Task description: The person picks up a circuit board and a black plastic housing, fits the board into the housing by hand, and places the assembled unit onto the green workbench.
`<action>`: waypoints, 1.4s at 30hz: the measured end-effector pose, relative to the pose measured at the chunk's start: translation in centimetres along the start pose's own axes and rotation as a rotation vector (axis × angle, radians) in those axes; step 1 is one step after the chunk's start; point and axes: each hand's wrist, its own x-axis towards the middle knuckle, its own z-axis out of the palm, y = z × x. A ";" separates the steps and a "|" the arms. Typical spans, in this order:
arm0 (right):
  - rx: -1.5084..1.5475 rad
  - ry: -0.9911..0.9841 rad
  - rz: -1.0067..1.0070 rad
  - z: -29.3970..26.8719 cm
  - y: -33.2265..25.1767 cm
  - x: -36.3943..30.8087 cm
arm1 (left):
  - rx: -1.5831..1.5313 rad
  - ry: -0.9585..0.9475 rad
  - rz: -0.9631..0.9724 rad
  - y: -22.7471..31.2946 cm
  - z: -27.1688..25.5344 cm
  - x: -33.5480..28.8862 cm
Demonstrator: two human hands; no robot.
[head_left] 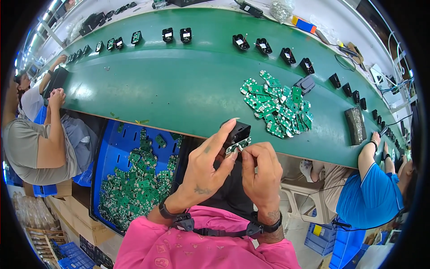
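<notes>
My left hand (207, 163) is closed around a small black plastic housing (242, 130), held just over the bench's near edge. A green circuit board (237, 146) lies tilted at the housing's near side, by the left thumb. My right hand (263, 171) has thumb and forefinger pinched together at the board's right end. A tiny pale part shows at those fingertips, too small to name. To the right of the housing, a loose pile of green circuit boards (280, 105) lies on the green bench (179, 89). A dark grey housing (305, 84) touches the pile's far side.
A blue tray (112, 148) of circuit boards stands below the bench edge, left of my lap. Black housings (240, 42) line the far side in a long row. A dark rough block (355, 125) lies at right. Co-workers sit left (40, 143) and right (371, 193).
</notes>
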 end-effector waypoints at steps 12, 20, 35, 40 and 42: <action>-0.140 0.018 -0.055 0.1 -0.1 -0.2 | 0.277 0.056 0.231 -0.1 0.5 0.3; -0.124 -0.032 -0.047 0.1 0.5 -0.3 | 0.237 -0.010 0.151 -0.3 0.5 0.5; 0.005 0.185 0.063 2.2 3.4 -0.9 | -0.519 0.030 -0.241 -3.0 2.0 0.8; 0.543 0.073 0.508 2.3 3.9 -2.3 | -0.576 -0.074 -0.234 -3.1 1.7 0.4; 0.530 0.115 0.446 2.5 3.8 -2.2 | -0.599 -0.096 -0.220 -3.9 1.0 0.4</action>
